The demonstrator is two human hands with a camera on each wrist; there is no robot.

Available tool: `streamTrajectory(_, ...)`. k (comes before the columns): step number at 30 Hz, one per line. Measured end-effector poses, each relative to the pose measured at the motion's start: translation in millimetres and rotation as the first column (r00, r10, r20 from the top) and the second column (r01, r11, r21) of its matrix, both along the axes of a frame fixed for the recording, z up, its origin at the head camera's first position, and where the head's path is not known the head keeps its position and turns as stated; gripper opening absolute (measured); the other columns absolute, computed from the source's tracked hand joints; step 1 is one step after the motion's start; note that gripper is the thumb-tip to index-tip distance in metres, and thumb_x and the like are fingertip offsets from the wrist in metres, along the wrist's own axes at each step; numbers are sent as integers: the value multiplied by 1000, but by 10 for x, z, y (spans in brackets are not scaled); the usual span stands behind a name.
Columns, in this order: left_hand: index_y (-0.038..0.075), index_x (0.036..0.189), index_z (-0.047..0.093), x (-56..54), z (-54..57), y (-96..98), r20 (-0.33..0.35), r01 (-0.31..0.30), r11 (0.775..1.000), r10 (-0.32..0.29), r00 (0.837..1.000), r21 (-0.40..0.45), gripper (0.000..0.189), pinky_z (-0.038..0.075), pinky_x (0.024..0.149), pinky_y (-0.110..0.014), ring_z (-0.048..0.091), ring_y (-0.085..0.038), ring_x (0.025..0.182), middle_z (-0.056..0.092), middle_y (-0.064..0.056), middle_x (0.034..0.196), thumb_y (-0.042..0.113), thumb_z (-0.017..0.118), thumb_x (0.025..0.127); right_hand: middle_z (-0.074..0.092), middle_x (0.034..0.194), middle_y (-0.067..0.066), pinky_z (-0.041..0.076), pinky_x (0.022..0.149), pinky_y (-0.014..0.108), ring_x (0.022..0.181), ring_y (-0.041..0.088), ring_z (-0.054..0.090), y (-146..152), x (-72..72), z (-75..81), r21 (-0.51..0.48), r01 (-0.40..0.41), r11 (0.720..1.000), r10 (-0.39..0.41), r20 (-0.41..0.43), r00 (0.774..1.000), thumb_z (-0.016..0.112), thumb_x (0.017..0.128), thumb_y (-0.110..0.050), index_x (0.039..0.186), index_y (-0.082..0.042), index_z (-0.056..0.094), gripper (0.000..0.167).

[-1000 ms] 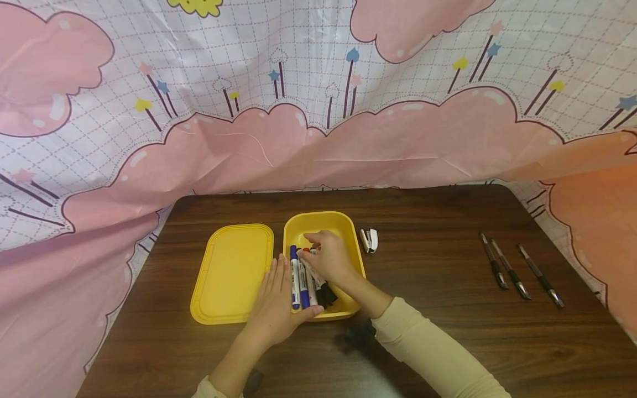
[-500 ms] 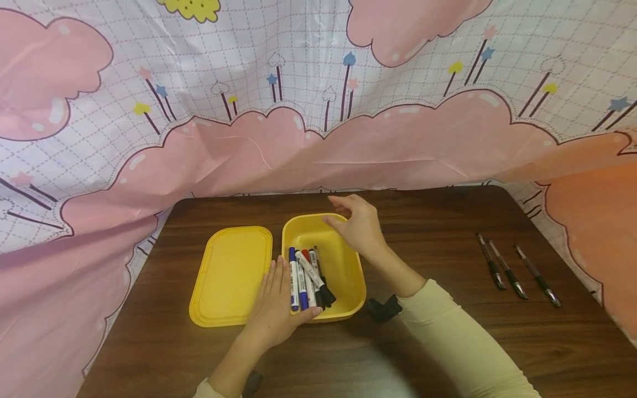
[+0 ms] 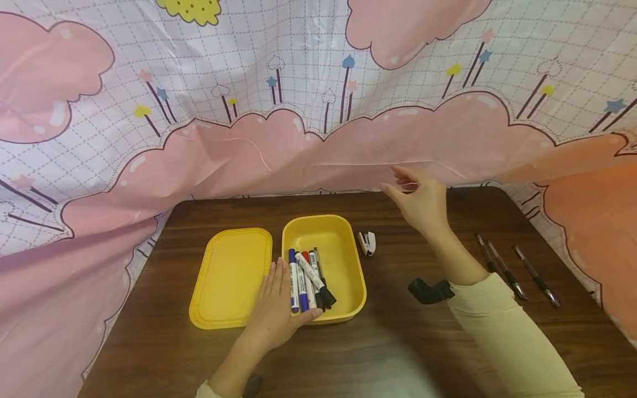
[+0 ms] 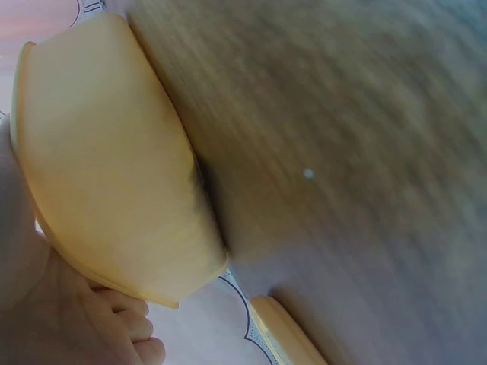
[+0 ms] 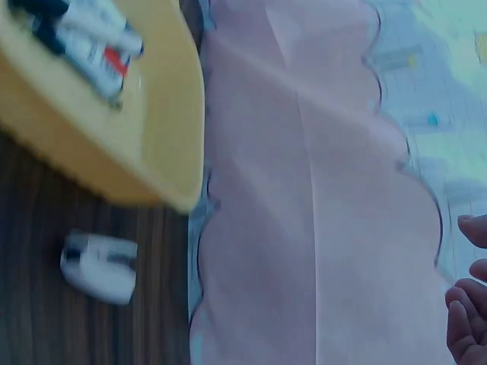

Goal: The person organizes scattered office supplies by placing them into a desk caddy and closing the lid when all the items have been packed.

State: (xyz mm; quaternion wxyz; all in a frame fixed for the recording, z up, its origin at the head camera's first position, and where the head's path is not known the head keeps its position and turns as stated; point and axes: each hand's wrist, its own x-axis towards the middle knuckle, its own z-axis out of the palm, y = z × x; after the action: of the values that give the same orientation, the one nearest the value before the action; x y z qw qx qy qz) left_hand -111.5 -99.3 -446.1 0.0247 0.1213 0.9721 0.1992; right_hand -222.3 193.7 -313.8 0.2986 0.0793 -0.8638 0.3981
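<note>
My left hand (image 3: pixel 273 318) rests against the left front of a yellow plastic box (image 3: pixel 351 276), its fingers straight along the side and its thumb over the front rim. In the left wrist view the box's outer wall (image 4: pixel 114 167) rises beside that hand. Several whiteboard markers (image 3: pixel 303 287), with blue, red and black ends, lie in the left half of the box. My right hand (image 3: pixel 420 202) is in the air over the back of the table, right of a small white stapler (image 3: pixel 367 244). Its fingers are relaxed, thumb apart, and hold nothing.
A flat yellow lid (image 3: pixel 231 276) lies left of the box on the dark wooden table (image 3: pixel 318 359). At the right lie 3 pens, one being a black-gripped gel pen (image 3: pixel 537 276). A patterned curtain (image 3: pixel 298 160) hangs behind the table.
My right hand has risen out of the box and moved right, past the stapler, which shows again. The left hand stays against the box. The markers stay inside.
</note>
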Motion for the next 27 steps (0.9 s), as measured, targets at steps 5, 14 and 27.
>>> streamTrajectory(5, 0, 154, 10, 2, 1, 1, 6, -4, 1000, 4, 1000, 16, 116, 11, 124, -50, 1, -35, 152, 1, -18, 163, 73, 58, 79, 73, 101, 17, 46, 70, 2, 78, 4, 69, 435, 21, -35, -29, 155, 987, -155, 3, 988, 80, 80, -22, 117, -9, 71, 40)
streamTrajectory(14, 0, 155, 9, 0, -12, -11, 0, 3, 1000, -3, 1000, 3, 117, 10, 124, -49, -1, -34, 152, -1, -17, 163, 76, 55, 79, 65, 86, -22, 38, 67, -2, 67, -27, 48, 1140, 170, -165, -74, 372, 925, -365, 89, 927, 78, 81, -35, 119, -16, 71, 43)
streamTrajectory(27, 0, 155, 11, -19, -34, -9, -11, 2, 1000, -2, 1000, 3, 115, 11, 124, -50, 1, -35, 152, 1, -18, 163, 75, 55, 79, 67, 113, 26, 39, 100, 43, 77, -8, 57, 1753, 359, -1014, 97, 423, 901, -431, 320, 844, 66, 89, -36, 128, -4, 63, 50)
